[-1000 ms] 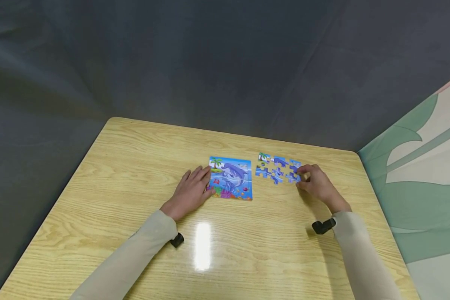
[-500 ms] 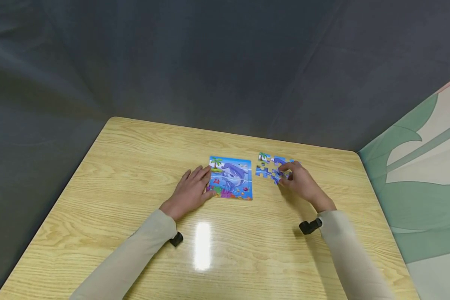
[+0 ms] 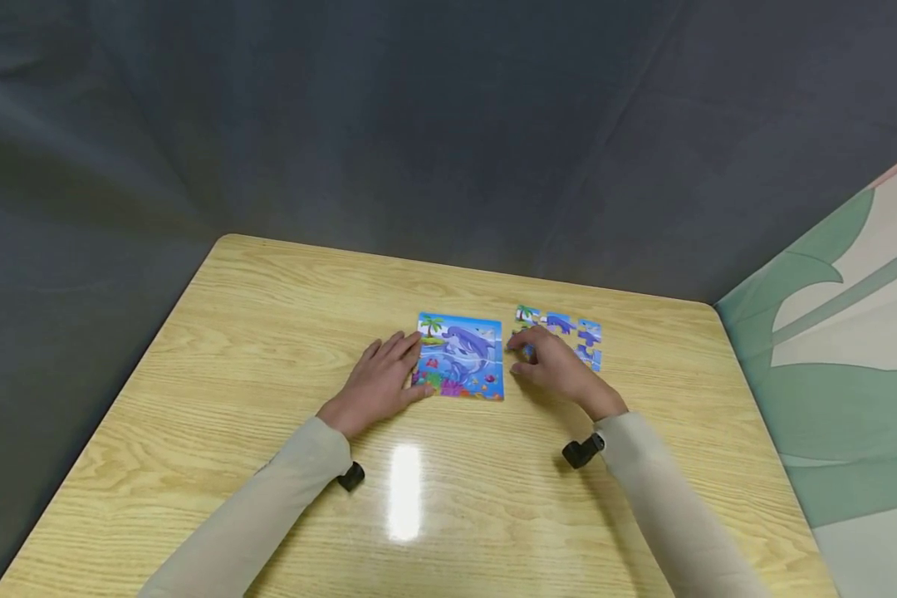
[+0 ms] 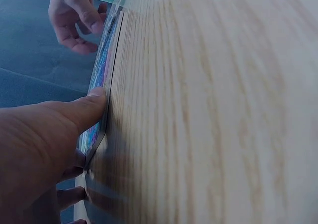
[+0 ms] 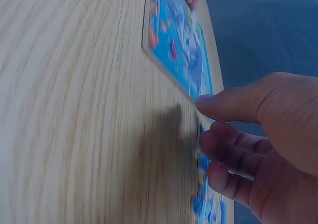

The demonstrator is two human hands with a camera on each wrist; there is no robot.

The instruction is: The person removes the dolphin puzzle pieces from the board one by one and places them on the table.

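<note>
A square dolphin puzzle board (image 3: 460, 357) lies flat on the table. My left hand (image 3: 376, 384) rests at its left side, thumb on the near edge and fingers along the left edge. To the right of the board lie several loose jigsaw pieces, including a palm tree piece (image 3: 525, 314), a dolphin piece (image 3: 560, 322) and a right-hand piece (image 3: 589, 332). Over the left pieces hovers my right hand (image 3: 556, 365), hiding some of them. In the right wrist view its thumb (image 5: 228, 105) and fingers stand apart with nothing visible between them, near the board's right edge.
The wooden table (image 3: 284, 291) has a light reflection in front of the board. A dark curtain (image 3: 419, 133) hangs behind its far edge. A green and white patterned wall (image 3: 830, 349) stands on the right.
My right hand has moved left across the loose pieces, from the rightmost ones to those nearest the board, uncovering the right-hand pieces. The left hand and the board have stayed in place.
</note>
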